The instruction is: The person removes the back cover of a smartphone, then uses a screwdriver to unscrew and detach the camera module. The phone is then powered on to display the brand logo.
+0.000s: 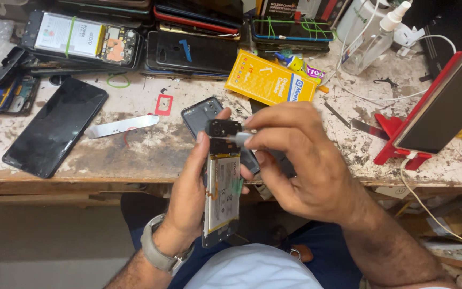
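We are gripping the opened phone (222, 187) upright in our left hand (188, 198) above the table (151, 155) edge; our right hand (300, 155) is pinching a small grey tool (239, 139) against its top

Worn, paint-scarred workbench (151, 155) with a chipped front edge. Lying directly on it: black phone face-down (54, 126) at left, flat metal pry tool (121, 126) beside a small red frame piece (163, 105), dark phone back cover (201, 113) at centre, yellow box (270, 80). Stacked opened phones (135, 37) along rear edge; clear spray bottle (372, 43) and red phone stand (399, 142) at right.
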